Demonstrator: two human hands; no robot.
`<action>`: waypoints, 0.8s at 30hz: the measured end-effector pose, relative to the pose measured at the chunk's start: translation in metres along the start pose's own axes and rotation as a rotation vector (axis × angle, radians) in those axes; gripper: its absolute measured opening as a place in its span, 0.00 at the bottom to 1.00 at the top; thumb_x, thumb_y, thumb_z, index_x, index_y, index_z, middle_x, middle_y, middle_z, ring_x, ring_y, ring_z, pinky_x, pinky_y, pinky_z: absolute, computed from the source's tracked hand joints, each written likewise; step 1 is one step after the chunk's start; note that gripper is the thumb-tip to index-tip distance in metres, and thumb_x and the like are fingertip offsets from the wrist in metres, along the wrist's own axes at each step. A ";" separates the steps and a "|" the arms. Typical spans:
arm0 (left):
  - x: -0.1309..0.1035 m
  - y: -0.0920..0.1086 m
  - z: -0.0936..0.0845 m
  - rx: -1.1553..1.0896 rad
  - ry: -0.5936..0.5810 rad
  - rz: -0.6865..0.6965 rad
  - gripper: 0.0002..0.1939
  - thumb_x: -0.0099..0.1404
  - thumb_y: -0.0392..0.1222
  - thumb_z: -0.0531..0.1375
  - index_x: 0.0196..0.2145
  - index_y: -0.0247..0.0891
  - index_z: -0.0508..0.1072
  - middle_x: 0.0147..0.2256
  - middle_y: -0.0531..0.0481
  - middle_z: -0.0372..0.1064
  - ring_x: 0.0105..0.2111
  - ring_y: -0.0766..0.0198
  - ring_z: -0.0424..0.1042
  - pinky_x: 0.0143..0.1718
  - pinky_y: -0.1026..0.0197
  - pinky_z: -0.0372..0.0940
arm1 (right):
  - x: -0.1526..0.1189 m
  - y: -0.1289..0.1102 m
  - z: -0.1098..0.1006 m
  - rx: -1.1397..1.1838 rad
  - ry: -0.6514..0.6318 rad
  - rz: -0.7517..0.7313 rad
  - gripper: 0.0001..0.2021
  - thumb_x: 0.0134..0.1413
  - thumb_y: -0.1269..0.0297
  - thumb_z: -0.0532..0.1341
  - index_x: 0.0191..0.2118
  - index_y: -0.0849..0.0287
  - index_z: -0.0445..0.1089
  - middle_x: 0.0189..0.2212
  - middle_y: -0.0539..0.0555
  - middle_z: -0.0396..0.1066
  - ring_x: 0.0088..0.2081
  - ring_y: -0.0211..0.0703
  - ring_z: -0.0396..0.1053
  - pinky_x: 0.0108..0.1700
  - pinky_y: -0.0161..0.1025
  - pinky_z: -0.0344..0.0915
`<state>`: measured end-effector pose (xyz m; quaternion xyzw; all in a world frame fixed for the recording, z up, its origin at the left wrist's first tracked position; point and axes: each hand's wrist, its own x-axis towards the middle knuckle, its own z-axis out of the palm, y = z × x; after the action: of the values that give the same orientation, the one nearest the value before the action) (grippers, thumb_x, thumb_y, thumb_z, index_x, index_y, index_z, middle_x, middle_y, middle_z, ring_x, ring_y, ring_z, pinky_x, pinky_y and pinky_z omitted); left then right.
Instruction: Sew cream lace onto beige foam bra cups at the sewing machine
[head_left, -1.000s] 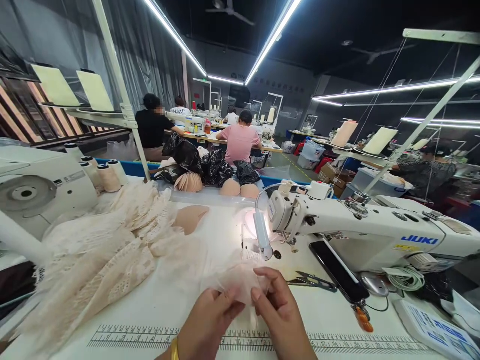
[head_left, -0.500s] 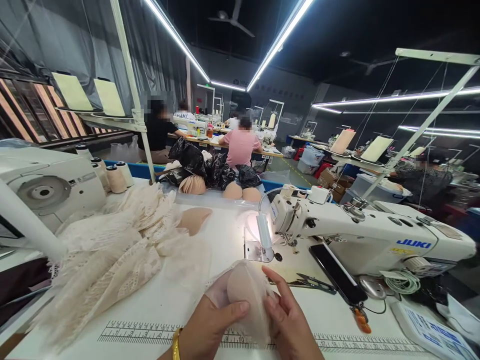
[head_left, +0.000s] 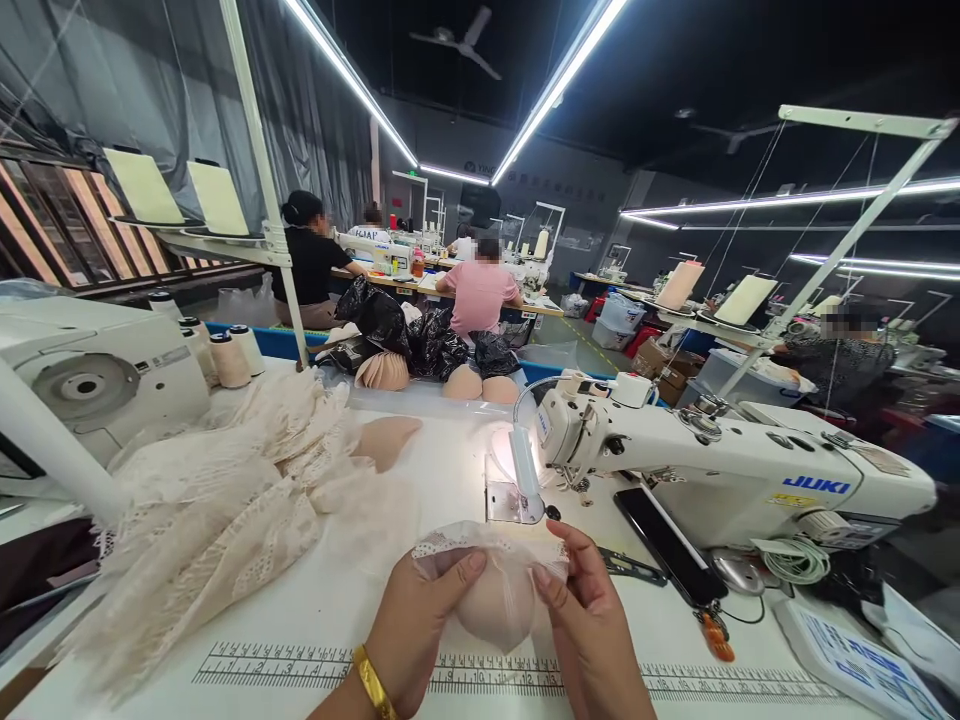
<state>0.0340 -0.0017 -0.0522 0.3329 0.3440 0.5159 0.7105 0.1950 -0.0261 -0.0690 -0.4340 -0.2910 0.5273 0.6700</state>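
Beige mesh (head_left: 495, 543) already covers the cup (head_left: 496, 608) at six o'clock, pinched by left hand (head_left: 420, 618) and right hand (head_left: 592, 605); any stitching is unclear. Beyond, sewing machine (head_left: 697, 465) at two, loose lace (head_left: 232, 500) at ten.

Single head-worn cam, looking forward and down across a white, flat-topped worktable (head_left: 337, 620). Wide view. Bare left hand (head_left: 416, 620) and bare right hand (head_left: 585, 605) sit close to the lens, bottom centre. White metal JUKI sewing machine (head_left: 697, 460) a bit farther out, right of centre. Pink-shirted person (head_left: 480, 295) well beyond, upper centre. Dark ceiling (head_left: 697, 60) fills upper right.
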 end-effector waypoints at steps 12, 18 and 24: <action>-0.011 -0.006 0.008 -0.055 -0.175 -0.107 0.29 0.54 0.50 0.78 0.51 0.36 0.83 0.49 0.37 0.80 0.51 0.42 0.77 0.57 0.47 0.68 | -0.003 -0.005 0.001 0.215 -0.027 0.143 0.30 0.47 0.54 0.77 0.55 0.49 0.70 0.41 0.54 0.80 0.40 0.53 0.78 0.44 0.49 0.75; -0.009 0.007 0.010 -0.161 0.025 -0.096 0.28 0.50 0.48 0.79 0.47 0.36 0.83 0.49 0.37 0.80 0.51 0.41 0.77 0.53 0.47 0.72 | -0.003 0.006 -0.013 0.186 -0.124 0.286 0.32 0.48 0.44 0.75 0.57 0.51 0.71 0.42 0.56 0.80 0.42 0.54 0.79 0.44 0.48 0.75; -0.004 0.010 0.009 -0.240 0.087 -0.085 0.25 0.50 0.48 0.79 0.43 0.32 0.84 0.45 0.36 0.81 0.50 0.41 0.77 0.52 0.49 0.73 | -0.004 0.014 -0.014 0.157 -0.165 0.272 0.41 0.40 0.55 0.81 0.60 0.50 0.67 0.40 0.55 0.81 0.41 0.55 0.80 0.45 0.49 0.74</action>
<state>0.0355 -0.0041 -0.0381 0.2080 0.3242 0.5367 0.7508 0.1995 -0.0329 -0.0878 -0.3708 -0.2415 0.6681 0.5982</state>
